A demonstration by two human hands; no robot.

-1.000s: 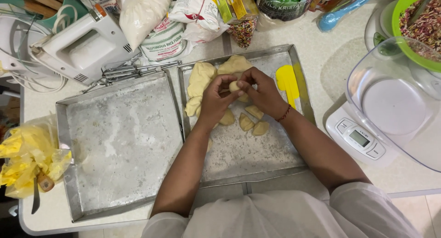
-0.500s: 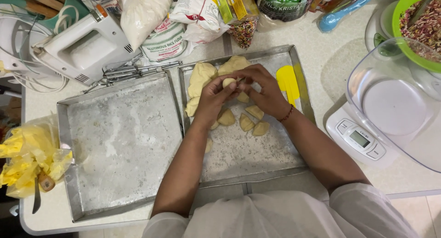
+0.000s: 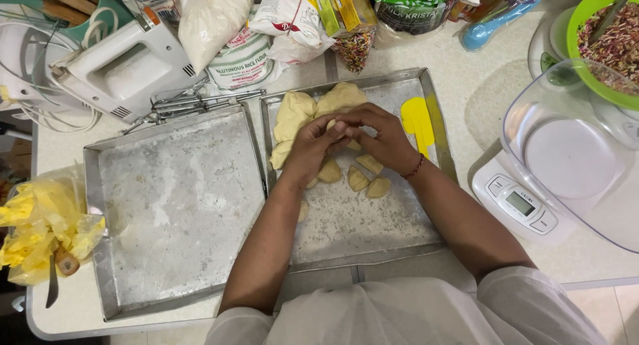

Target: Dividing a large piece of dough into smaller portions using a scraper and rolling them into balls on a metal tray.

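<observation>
Both my hands meet over the right metal tray [image 3: 436, 112]. My left hand [image 3: 311, 147] and my right hand [image 3: 379, 135] pinch a small piece of pale dough [image 3: 331, 125] between their fingertips. A large lump of dough [image 3: 313, 109] lies at the far end of that tray. Several small shaped dough pieces [image 3: 363, 177] rest on the floured tray bottom just below my hands. A yellow scraper [image 3: 418, 119] lies on the tray to the right of my right hand.
An empty floured tray [image 3: 176, 198] sits to the left. A white hand mixer [image 3: 123, 65] and flour bags [image 3: 243, 52] stand behind. A digital scale [image 3: 522, 202] with a clear bowl [image 3: 572, 152] is at right, a green bowl [image 3: 602, 25] beyond, yellow plastic [image 3: 40, 228] far left.
My hands have shifted slightly nearer and turned the small dough piece between the fingertips. Everything else stays where it was.
</observation>
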